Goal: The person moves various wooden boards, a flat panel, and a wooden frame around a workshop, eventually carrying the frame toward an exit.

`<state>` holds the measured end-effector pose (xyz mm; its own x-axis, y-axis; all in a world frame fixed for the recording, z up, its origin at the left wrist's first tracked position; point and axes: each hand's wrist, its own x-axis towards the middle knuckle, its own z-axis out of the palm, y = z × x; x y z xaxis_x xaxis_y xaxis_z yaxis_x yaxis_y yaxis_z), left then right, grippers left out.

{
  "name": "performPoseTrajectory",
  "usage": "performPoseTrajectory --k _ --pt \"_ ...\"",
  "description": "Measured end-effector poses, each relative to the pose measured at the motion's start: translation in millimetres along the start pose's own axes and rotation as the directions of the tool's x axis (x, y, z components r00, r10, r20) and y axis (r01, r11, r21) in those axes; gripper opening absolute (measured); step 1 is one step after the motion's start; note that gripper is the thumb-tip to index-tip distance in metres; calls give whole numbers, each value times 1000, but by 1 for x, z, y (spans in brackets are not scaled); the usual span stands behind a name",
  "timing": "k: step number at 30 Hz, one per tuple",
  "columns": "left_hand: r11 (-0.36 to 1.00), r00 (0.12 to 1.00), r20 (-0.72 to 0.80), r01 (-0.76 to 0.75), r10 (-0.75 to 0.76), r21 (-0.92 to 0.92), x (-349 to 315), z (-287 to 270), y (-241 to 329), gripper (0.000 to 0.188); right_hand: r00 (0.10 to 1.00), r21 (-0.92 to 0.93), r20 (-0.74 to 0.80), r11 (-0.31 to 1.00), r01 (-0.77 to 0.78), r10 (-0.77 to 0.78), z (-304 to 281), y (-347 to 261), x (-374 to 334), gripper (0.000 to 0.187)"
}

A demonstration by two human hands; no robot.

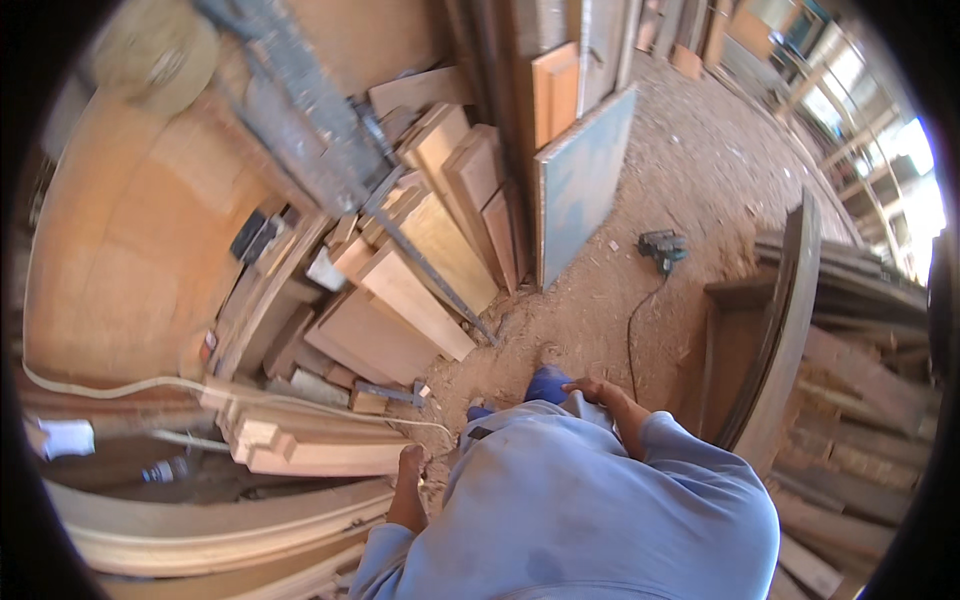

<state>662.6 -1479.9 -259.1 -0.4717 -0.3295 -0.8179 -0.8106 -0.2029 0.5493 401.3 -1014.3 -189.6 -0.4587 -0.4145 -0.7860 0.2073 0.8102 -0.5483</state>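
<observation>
My left hand (411, 460) hangs low at my left side, beside the ends of a stack of pale wooden mouldings (310, 445). Its fingers are too small and blurred to read, and I make out nothing held. My right hand (592, 389) is in front of my right thigh, close to my blue trousers (547, 384). Its fingers look apart, with no object visible in them. On the dusty floor ahead lies a dark green power tool (662, 250), its cord (631, 345) trailing back toward me.
Wooden boards (375, 335) lean in rows at left, crossed by a metal bar clamp (430, 265). A blue-grey panel (585, 185) stands upright ahead. Dark timber frames (785, 330) and stacked planks (850, 460) fill the right. A cap (160, 55) sits far left above a curved wooden panel (120, 260).
</observation>
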Motion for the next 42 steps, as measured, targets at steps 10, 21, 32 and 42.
performPoseTrajectory --k 10,21,32,42 --pt "807 977 90 -211 193 552 85 106 137 38 930 -204 -310 941 -270 200 23 140 -4 44" --pt "713 965 220 -252 139 654 95 326 243 30 849 185 -522 982 19 82 -136 163 -28 28" --pt "511 756 626 -622 191 594 125 552 367 29 601 661 -580 749 -48 550 -262 277 -80 26" --pt "391 583 809 -764 74 514 198 653 481 34 635 852 -523 366 374 569 -382 309 -27 25"
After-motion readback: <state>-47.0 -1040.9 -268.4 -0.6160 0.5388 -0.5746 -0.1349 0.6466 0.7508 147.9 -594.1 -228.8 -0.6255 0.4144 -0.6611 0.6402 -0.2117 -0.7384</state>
